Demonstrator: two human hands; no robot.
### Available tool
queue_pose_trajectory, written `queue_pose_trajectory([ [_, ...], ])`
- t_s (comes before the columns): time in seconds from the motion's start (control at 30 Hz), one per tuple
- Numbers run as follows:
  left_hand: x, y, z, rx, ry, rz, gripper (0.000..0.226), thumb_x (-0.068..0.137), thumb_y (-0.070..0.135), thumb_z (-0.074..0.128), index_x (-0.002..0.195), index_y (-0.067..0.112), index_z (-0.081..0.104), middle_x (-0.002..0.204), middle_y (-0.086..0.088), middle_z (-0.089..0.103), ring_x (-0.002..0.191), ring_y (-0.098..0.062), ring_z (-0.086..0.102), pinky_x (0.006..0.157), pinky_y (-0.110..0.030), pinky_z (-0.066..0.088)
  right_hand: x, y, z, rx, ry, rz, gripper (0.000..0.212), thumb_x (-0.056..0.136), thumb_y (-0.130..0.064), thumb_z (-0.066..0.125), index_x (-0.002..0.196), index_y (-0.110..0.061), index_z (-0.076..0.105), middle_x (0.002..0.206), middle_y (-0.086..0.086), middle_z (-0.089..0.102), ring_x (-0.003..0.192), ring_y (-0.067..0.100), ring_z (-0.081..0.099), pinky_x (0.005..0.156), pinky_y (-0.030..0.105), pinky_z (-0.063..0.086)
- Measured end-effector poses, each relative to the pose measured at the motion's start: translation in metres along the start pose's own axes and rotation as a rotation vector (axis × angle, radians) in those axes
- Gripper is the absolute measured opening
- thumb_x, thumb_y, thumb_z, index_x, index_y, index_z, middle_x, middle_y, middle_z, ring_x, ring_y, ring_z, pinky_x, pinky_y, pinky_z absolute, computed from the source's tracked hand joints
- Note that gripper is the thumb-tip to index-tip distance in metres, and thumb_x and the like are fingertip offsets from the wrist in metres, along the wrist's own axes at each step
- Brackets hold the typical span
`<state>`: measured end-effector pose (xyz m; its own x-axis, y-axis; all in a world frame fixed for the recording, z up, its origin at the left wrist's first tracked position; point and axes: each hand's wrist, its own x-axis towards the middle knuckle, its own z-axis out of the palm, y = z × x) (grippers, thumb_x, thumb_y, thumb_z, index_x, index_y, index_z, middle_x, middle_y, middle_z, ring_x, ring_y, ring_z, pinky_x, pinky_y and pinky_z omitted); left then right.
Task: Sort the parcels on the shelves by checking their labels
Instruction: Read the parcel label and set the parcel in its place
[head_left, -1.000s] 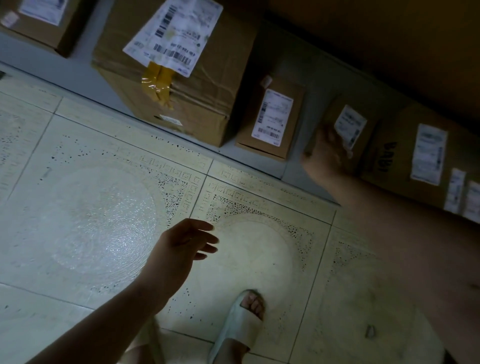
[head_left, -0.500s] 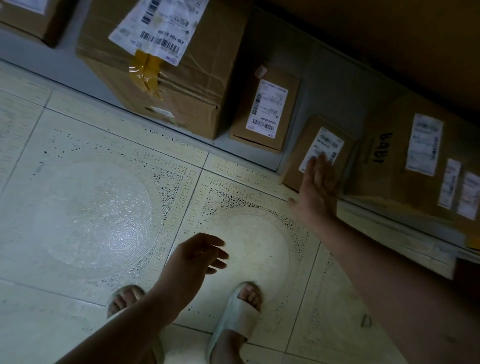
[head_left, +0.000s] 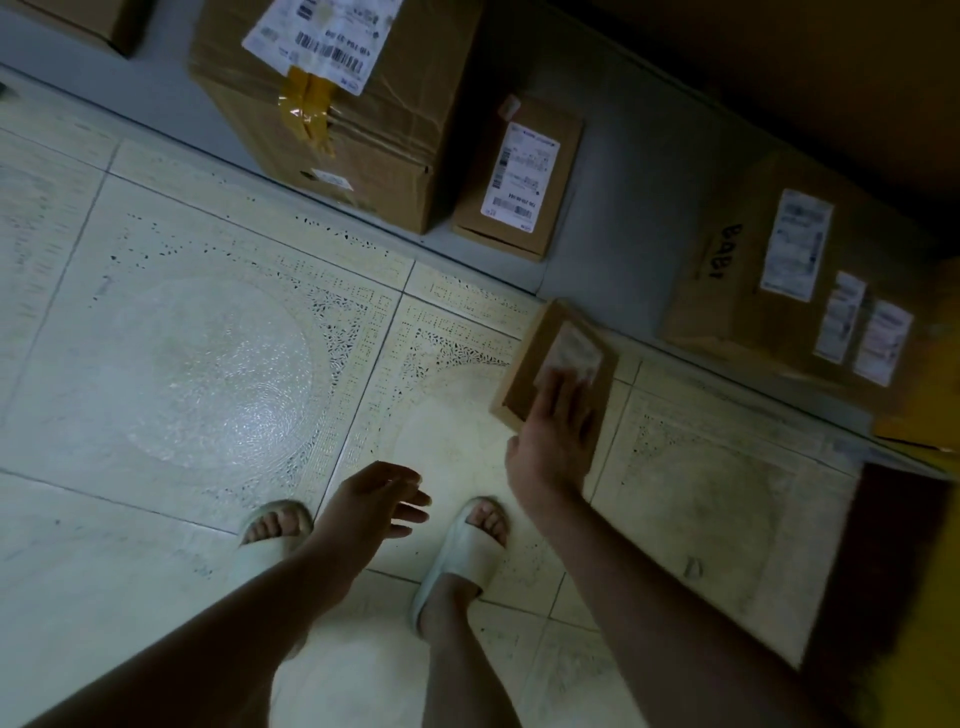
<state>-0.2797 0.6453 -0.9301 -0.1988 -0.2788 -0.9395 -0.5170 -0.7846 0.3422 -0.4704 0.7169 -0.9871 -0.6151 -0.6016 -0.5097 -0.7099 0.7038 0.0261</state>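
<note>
My right hand has pulled the small parcel off the shelf. A moment ago it lay there beside the marked box; now it hangs tilted over the floor tiles. My fingers lie across its label with the thumb at the near edge, pinching it. My left hand hovers loose and holds nothing. The label is half covered and blurred, so I judge reading it comes next.
</note>
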Motion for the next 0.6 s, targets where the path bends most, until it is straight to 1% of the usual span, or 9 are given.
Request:
queue_pose_trajectory([
  [0.07,-0.024,0.008,0.000,-0.052,-0.075,-0.018,0.017,0.099,0.022,0.059,0.112,0.012,0.064,0.110,-0.014,0.075,0.094,-0.024,0.074,0.085,-0.039,0.056,-0.052,-0.012,-0.005,0.134,0.013,-0.055,0.105,0.084,-0.025,0.073,0.160,-0.009,0.003,0.166,0.019,0.014,0.153,0.039,0.017,0.123,0.057,0.019],
  [0.13,-0.047,0.018,-0.005,-0.077,-0.163,-0.021,0.047,0.083,0.044,0.076,0.119,0.017,0.063,0.113,-0.010,0.076,0.103,-0.025,0.074,0.093,-0.043,0.058,-0.102,-0.029,-0.012,0.234,0.002,-0.142,0.111,0.082,-0.024,0.076,0.160,-0.014,-0.002,0.168,0.015,0.011,0.154,0.035,0.012,0.122,0.057,0.021],
  [0.17,-0.058,0.022,-0.009,-0.070,-0.191,-0.019,0.058,0.075,0.048,0.083,0.121,0.017,0.063,0.112,-0.011,0.076,0.104,-0.026,0.074,0.094,-0.044,0.058,-0.124,-0.037,-0.017,0.251,-0.013,-0.214,0.112,0.082,-0.026,0.076,0.161,-0.016,-0.003,0.168,0.012,0.008,0.154,0.034,0.010,0.122,0.057,0.023],
  [0.23,-0.080,0.029,-0.019,-0.065,-0.210,0.033,0.050,0.082,0.031,0.082,0.123,0.009,0.063,0.113,-0.018,0.075,0.102,-0.031,0.075,0.092,-0.045,0.060,-0.156,-0.045,-0.036,0.256,-0.048,-0.365,0.114,0.082,-0.030,0.076,0.161,-0.022,-0.007,0.170,0.004,0.000,0.155,0.030,0.007,0.121,0.055,0.026],
  [0.3,-0.101,0.036,-0.034,-0.045,-0.166,0.092,0.033,0.092,0.006,0.070,0.124,0.004,0.064,0.116,-0.020,0.074,0.102,-0.033,0.075,0.091,-0.046,0.061,-0.167,-0.045,-0.064,0.346,-0.125,-0.377,0.116,0.085,-0.033,0.074,0.157,-0.034,-0.018,0.168,-0.008,-0.013,0.156,0.026,0.001,0.123,0.051,0.021],
  [0.37,-0.125,0.044,-0.055,-0.033,-0.132,0.127,0.031,0.094,-0.002,0.063,0.124,0.009,0.066,0.115,-0.013,0.076,0.102,-0.027,0.075,0.085,-0.038,0.062,-0.170,-0.047,-0.099,0.415,-0.192,-0.341,0.117,0.085,-0.049,0.069,0.154,-0.039,-0.024,0.167,-0.012,-0.020,0.156,0.025,-0.005,0.124,0.054,0.016],
  [0.43,-0.155,0.057,-0.079,-0.042,-0.131,0.153,0.034,0.095,-0.002,0.060,0.126,0.012,0.066,0.116,-0.009,0.076,0.107,-0.026,0.073,0.085,-0.034,0.062,-0.171,-0.052,-0.138,0.472,-0.240,-0.322,0.122,0.079,-0.057,0.073,0.155,-0.039,-0.022,0.167,-0.011,-0.020,0.156,0.023,0.001,0.124,0.054,0.019],
  [0.5,-0.186,0.071,-0.104,-0.086,-0.137,0.174,0.038,0.095,-0.002,0.058,0.129,0.011,0.064,0.122,-0.009,0.074,0.115,-0.030,0.069,0.099,-0.044,0.056,-0.177,-0.062,-0.185,0.631,-0.371,-0.253,0.128,0.076,-0.052,0.080,0.155,-0.039,-0.019,0.169,-0.012,-0.009,0.154,0.018,0.015,0.123,0.046,0.026],
  [0.6,-0.250,0.094,-0.140,-0.103,-0.187,0.243,0.040,0.094,-0.003,0.055,0.132,0.008,0.062,0.128,-0.011,0.071,0.121,-0.032,0.066,0.105,-0.050,0.051,-0.206,-0.084,-0.254,0.794,-0.498,-0.253,0.128,0.075,-0.043,0.085,0.156,-0.043,-0.014,0.158,-0.016,0.034,0.130,0.009,0.052,0.110,0.034,0.044],
])
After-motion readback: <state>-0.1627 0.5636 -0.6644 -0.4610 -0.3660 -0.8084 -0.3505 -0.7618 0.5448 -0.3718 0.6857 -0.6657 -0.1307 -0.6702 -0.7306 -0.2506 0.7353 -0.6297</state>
